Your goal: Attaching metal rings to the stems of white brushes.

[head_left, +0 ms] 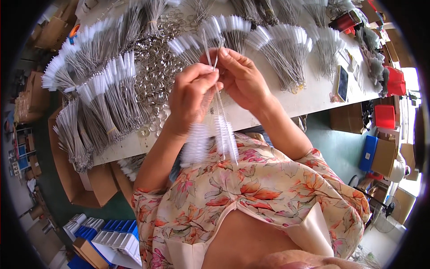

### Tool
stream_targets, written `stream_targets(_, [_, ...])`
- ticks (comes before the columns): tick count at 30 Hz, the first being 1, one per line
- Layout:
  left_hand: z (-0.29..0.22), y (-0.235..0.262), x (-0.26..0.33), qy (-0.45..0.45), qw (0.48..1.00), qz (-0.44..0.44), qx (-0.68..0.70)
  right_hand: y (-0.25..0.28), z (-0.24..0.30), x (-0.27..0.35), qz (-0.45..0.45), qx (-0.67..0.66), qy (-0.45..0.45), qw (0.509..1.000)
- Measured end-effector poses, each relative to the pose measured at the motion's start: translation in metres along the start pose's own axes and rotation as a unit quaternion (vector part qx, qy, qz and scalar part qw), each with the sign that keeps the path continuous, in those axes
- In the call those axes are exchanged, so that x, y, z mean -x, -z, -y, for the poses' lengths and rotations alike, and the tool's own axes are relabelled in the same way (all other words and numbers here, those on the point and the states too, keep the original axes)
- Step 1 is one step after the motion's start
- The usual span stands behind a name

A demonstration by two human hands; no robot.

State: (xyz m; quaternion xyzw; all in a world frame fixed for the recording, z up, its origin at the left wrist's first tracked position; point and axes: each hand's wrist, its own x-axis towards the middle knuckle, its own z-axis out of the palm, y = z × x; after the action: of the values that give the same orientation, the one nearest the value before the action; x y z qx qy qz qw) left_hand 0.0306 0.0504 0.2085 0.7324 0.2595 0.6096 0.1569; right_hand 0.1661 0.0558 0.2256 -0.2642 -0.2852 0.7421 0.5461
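Close together above the front part of the table, my left hand (191,96) and my right hand (245,83) both have their fingers closed. My left hand grips several thin wire-handled brushes by their stems. White bristled heads (225,136) hang below it, in front of my body, with a wider white brush head (195,144) beside them. The fingertips of my right hand pinch the upper wire ends of the brushes. Whether a small ring sits between those fingertips is too small to tell. My fingers hide part of the stems.
Loose metal rings (154,67) lie heaped on the white table (264,114). Bundles of white-tipped brushes (105,89) stand to the left, more bundles (286,51) to the right. A dark flat device (342,83) rests near the right edge. A cardboard box (85,188) sits below left.
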Motion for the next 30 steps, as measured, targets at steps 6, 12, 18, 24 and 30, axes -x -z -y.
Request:
stream_targets(6, [-0.013, 0.026, -0.002, -0.068, 0.98, 0.141, -0.123, -0.002, 0.013, -0.002, 0.049, -0.152, -0.05, 0.986])
stream_targets(12, [-0.018, 0.074, -0.056, 0.051, 0.981, 0.173, 0.07, -0.033, 0.017, 0.014, 0.141, 0.341, -0.075, 0.927])
stream_targets(18, [-0.02, 0.064, -0.03, 0.207, 0.922, 0.201, 0.258, -0.035, 0.023, 0.022, 0.154, 0.378, -0.016, 0.913])
stream_targets(24, [-0.031, 0.058, -0.01, 0.166, 0.969, 0.115, 0.145, -0.028, 0.024, 0.03, 0.178, 0.309, -0.138, 0.924])
stream_targets(30, [-0.026, 0.066, 0.03, 0.198, 0.951, 0.203, -0.121, 0.044, 0.041, 0.072, 0.16, 0.692, -0.112, 0.695])
